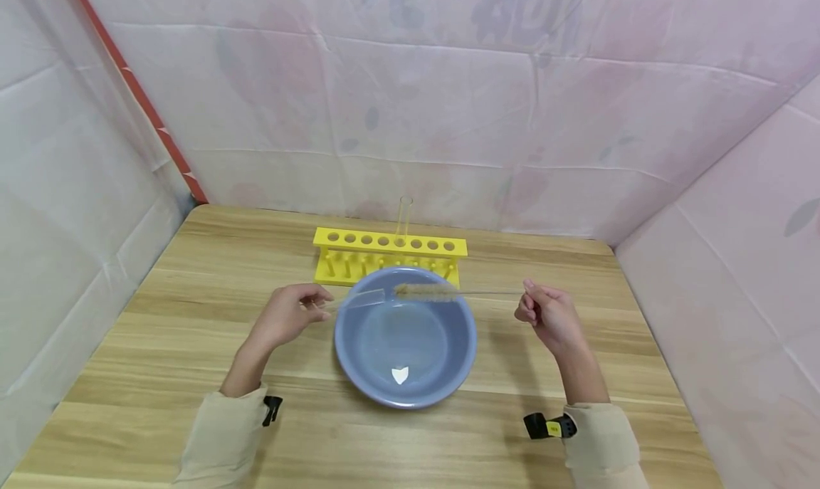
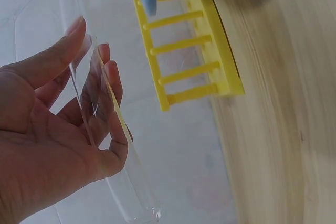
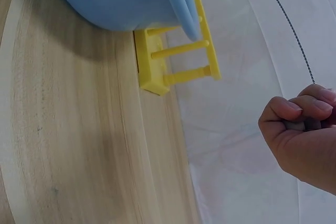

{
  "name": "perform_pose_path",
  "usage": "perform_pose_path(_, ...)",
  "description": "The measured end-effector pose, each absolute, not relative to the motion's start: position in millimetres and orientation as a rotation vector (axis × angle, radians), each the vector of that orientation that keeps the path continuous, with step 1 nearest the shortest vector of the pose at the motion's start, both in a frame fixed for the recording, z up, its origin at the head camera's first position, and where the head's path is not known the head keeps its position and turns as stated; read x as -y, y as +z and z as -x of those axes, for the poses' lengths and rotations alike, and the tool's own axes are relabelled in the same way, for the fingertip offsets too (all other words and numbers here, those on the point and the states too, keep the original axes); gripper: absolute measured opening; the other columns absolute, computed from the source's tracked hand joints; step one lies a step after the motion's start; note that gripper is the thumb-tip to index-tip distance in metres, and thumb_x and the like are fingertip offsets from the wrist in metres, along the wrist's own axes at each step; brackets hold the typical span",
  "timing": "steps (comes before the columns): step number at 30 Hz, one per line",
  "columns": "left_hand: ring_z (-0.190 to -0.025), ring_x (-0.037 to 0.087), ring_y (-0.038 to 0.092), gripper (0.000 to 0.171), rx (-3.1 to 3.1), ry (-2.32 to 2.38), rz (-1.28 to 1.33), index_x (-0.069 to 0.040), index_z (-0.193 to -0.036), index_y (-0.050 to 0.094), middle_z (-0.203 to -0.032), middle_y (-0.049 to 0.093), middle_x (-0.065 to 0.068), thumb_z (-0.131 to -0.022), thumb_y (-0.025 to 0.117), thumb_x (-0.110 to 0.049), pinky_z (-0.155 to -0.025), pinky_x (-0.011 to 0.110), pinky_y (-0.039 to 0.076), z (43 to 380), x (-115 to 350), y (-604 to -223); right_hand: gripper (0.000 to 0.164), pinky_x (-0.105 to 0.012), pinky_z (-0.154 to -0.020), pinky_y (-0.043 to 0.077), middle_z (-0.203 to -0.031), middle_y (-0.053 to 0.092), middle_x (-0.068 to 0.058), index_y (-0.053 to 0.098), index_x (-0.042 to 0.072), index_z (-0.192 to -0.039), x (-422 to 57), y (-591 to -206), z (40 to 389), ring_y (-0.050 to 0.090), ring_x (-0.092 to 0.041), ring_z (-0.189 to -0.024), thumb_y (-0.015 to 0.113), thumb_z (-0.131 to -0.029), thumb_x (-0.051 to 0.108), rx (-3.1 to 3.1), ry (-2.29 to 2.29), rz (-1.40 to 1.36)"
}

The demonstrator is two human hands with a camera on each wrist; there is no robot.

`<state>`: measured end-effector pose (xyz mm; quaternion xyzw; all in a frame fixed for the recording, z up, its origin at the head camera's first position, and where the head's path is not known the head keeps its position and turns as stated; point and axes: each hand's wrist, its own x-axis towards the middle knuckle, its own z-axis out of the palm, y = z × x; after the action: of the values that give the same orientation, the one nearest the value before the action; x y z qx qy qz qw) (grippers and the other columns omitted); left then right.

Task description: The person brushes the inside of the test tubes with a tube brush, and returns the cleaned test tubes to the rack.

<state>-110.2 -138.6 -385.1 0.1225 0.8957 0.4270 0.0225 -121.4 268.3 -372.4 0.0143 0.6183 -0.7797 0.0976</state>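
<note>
In the head view, a blue basin [image 1: 349, 357] stands on the wooden surface [image 1: 192, 346]. To its left, the left hand [image 1: 291, 314] pinches a clear test tube [image 1: 366, 299], whose mouth reaches over the basin's far part. To its right, the right hand [image 1: 551, 317] grips the wire handle of a bristle brush [image 1: 426, 292]; the bristles lie above the basin, their tip just apart from the tube's mouth. Behind the basin is a yellow rack [image 1: 391, 244] holding an upright second tube [image 1: 404, 218].

In the left wrist view, thumb and fingers close on the tube from either side, beyond the basin's edge.

In the right wrist view, curled fingers clasp the twisted wire, away from the basin.
</note>
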Motion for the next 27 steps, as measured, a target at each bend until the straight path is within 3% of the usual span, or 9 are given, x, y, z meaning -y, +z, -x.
perform_pose_path(7,-0.073,0.018,0.054,0.018,-2.777,1.306,-0.41,-0.001,-0.092,0.068,-0.077,0.06,0.004,-0.075,0.072,-0.002,-0.063,0.031,0.045,112.5,127.2,-383.4,0.043,-0.021,-0.053,0.031,-0.052,0.042,0.0,0.044,0.006,-0.056,-263.1,-373.8,121.0,0.035,-0.011,-0.047,0.039,-0.098,0.01,-1.873,-2.285,0.015)
perform_pose_path(13,-0.071,0.016,0.054,0.016,-2.794,1.295,-0.442,-0.002,-0.09,0.069,-0.076,0.06,0.002,-0.074,0.072,-0.001,-0.062,0.031,0.044,113.4,124.2,-383.4,0.044,-0.027,-0.052,0.02,-0.05,0.04,0.0,0.041,0.006,-0.055,-264.3,-375.8,121.1,0.031,-0.012,-0.047,0.039,-0.099,0.011,-1.895,-2.261,0.05)
perform_pose_path(27,-0.069,0.016,0.053,0.016,-2.776,1.292,-0.532,-0.001,-0.088,0.069,-0.074,0.06,0.002,-0.073,0.073,0.0,-0.058,0.029,0.044,115.4,124.4,-383.7,0.044,-0.023,-0.051,0.028,-0.05,0.04,-0.001,0.04,0.006,-0.055,-261.6,-373.2,123.2,0.034,-0.011,-0.047,0.041,-0.098,0.013,-1.921,-2.218,0.022)
